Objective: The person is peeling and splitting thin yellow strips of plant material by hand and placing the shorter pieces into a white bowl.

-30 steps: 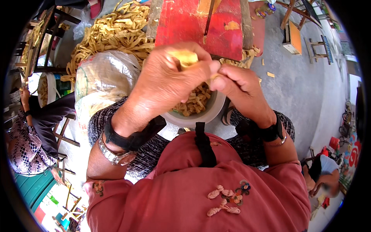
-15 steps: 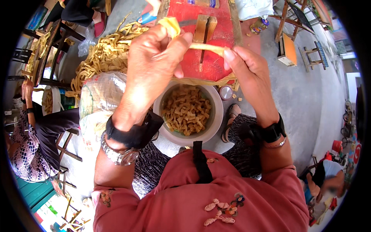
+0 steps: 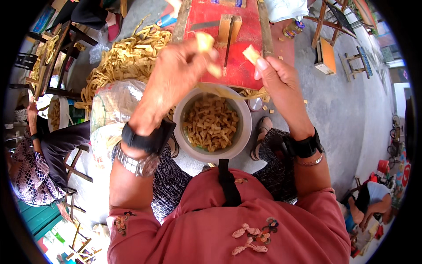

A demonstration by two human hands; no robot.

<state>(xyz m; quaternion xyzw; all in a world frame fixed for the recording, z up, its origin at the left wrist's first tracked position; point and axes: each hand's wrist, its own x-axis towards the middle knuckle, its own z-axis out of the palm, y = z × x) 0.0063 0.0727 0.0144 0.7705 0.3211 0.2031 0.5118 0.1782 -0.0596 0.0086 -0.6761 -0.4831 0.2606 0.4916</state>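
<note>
Yellow strip (image 3: 205, 42): I have it in my left hand (image 3: 178, 68), fingers curled closed about it, ends showing on the far and near sides, a little blurred. My right hand (image 3: 283, 81), apart from the left, pinches a short yellow piece (image 3: 251, 54) between thumb and fingers. Both are at the red board (image 3: 250, 31), which bears a slit wooden block (image 3: 225, 28). Nearer me, a pale tub (image 3: 246, 121) holds many short pieces (image 3: 210, 125). Left, a plastic bag (image 3: 118, 101); beyond it, heaped strips (image 3: 116, 66).

Yellow strip (image 3: 205, 42), earlier whole, now one piece (image 3: 205, 42) in left fingers (image 3: 189, 46), another piece (image 3: 251, 53) in right fingers (image 3: 263, 65)
</note>
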